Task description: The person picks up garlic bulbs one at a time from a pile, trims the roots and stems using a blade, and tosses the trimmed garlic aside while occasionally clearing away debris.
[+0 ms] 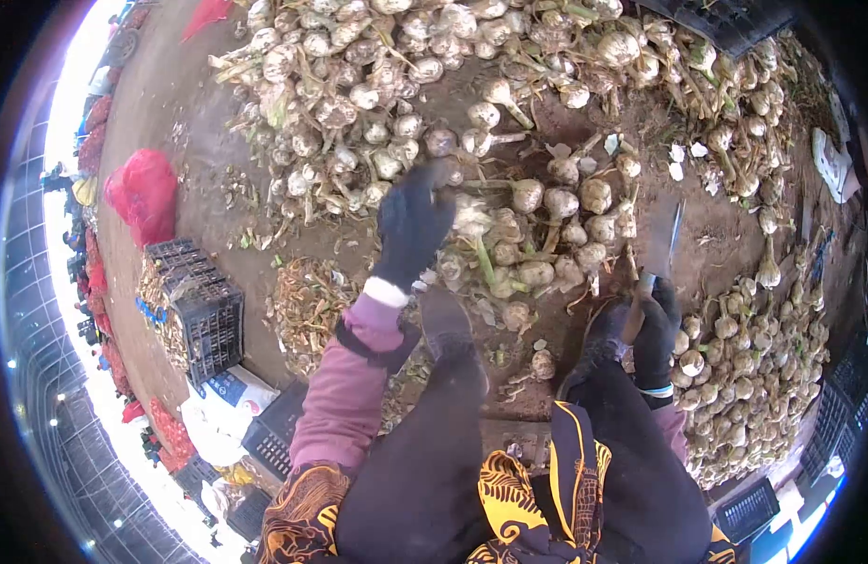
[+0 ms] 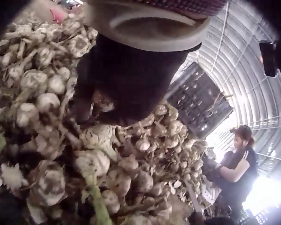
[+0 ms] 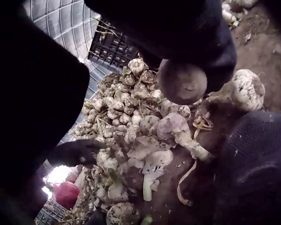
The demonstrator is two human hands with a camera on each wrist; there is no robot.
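My left hand (image 1: 413, 226), in a dark glove, reaches over the near edge of a heap of garlic bulbs (image 1: 359, 94). Its fingertips are blurred beside a few bulbs, and the left wrist view shows the hand (image 2: 126, 82) close over garlic (image 2: 93, 161) with stems on. Low at the right, my gloved right hand (image 1: 655, 329) grips a knife by its wooden handle (image 1: 633, 320), the blurred blade (image 1: 664, 235) pointing away from me. The round handle end (image 3: 182, 82) shows in the right wrist view. Between the hands lie loose bulbs (image 1: 528, 195) with stems.
More garlic (image 1: 744, 376) is piled at the right. Peelings (image 1: 307, 305) and a black crate (image 1: 208, 320) lie at the left, near a red bag (image 1: 142, 193). My shoes (image 1: 448, 324) stand close to the bulbs. Another person (image 2: 236, 164) sits beyond the heap.
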